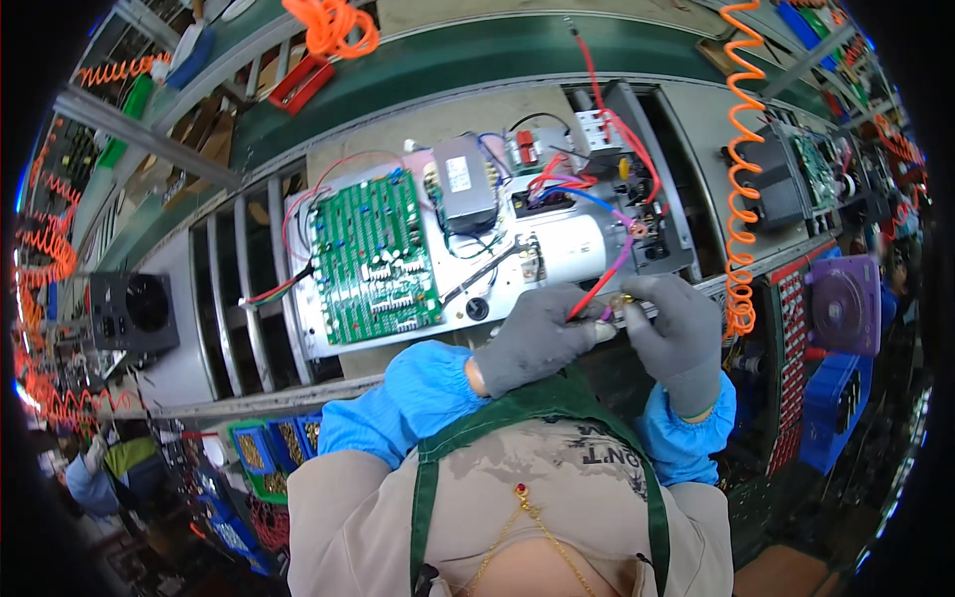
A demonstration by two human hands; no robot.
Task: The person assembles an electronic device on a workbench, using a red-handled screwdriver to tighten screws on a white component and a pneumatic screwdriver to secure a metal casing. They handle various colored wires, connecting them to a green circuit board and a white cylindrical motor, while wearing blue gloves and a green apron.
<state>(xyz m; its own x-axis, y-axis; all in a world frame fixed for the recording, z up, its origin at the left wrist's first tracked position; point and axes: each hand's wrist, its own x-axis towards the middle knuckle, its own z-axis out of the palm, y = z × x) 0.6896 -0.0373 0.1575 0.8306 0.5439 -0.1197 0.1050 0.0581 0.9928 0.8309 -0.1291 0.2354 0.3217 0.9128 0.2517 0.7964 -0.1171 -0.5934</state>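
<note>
Just past the near edge of an opened electrical unit, my two grey-gloved hands are close together. My left hand [537,333] is closed around the end of a red and purple cable [599,286] that runs up into the unit's right end. Between the fingertips of my right hand [678,333] is a small brass-coloured fitting [621,299], touching or close to the cable end; its exact kind is too small to tell. On the unit's white metal plate sit a green circuit board [368,261], a grey transformer [466,187] and a white cylinder [571,248].
Metal rollers [254,291] run beneath the unit. An orange coiled hose [742,159] hangs at the right, before another opened unit [786,184]. A black box with a fan [134,310] stands left. Blue parts bins [255,450] are low left, a purple fan [846,303] right.
</note>
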